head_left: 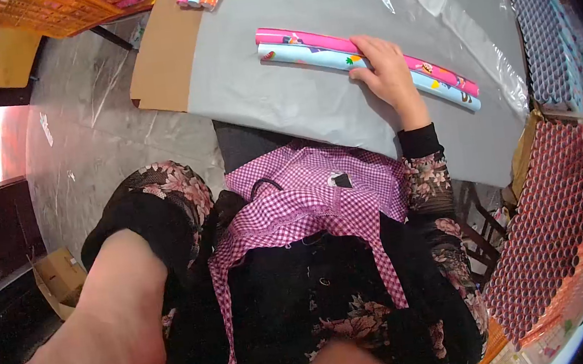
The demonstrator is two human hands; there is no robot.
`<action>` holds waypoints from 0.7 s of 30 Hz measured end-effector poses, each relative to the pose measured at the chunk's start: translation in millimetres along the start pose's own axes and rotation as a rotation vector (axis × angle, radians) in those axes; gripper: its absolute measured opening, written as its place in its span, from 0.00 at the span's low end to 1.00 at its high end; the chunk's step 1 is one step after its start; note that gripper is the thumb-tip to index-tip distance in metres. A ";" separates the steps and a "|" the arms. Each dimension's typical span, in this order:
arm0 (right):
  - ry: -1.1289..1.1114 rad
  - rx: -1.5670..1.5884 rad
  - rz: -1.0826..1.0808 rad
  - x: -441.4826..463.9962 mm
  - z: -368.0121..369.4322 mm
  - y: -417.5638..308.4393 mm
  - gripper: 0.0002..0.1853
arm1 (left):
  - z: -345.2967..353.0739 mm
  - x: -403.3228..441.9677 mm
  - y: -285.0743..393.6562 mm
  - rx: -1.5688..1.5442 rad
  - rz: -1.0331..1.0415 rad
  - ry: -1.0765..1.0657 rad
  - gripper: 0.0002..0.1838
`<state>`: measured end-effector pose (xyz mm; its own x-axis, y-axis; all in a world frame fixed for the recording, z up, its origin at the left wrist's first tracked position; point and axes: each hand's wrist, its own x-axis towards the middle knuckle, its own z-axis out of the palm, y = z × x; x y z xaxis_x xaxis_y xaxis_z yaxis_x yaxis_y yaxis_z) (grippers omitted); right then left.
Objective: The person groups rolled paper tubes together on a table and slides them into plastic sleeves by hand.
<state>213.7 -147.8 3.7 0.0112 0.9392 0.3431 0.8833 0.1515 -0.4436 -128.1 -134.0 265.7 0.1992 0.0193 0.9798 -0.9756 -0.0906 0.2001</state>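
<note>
Pink roll, pale-blue roll: side by side on the worktop, beneath your right hand, fingers laid across, thumb apart, apparently steadying the pair. Left hand: well apart from both; finger state cannot be told.

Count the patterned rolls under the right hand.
2: the pink roll, and the light blue roll beside it, nearer the person. The hand hides part of both; no third shows.

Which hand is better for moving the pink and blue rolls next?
Right, I think: the right hand touches the pink roll and blue roll. The left hand is off the table, away from them.
</note>
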 end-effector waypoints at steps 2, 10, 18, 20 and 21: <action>-0.008 0.009 0.007 -0.9 0.3 0.7 0.30 | -0.5 0.3 4.5 0.039 0.006 0.006 0.14; 0.001 0.006 0.003 -1.2 2.8 3.9 0.31 | -5.6 0.7 18.7 0.188 0.037 0.022 0.14; 0.013 0.012 0.010 -1.3 1.5 1.6 0.30 | -9.4 -8.4 30.2 0.331 0.078 0.065 0.15; 0.008 0.012 0.009 -0.8 2.4 3.5 0.30 | -8.2 -5.4 27.1 0.367 0.087 0.074 0.15; 0.014 0.000 0.004 -0.9 3.6 4.6 0.30 | -7.4 -6.3 30.1 0.385 0.091 0.077 0.15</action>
<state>216.1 -146.9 -1.6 0.0208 0.9354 0.3529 0.8834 0.1481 -0.4446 -159.4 -129.5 265.6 0.0914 0.0675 0.9935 -0.8799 -0.4617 0.1124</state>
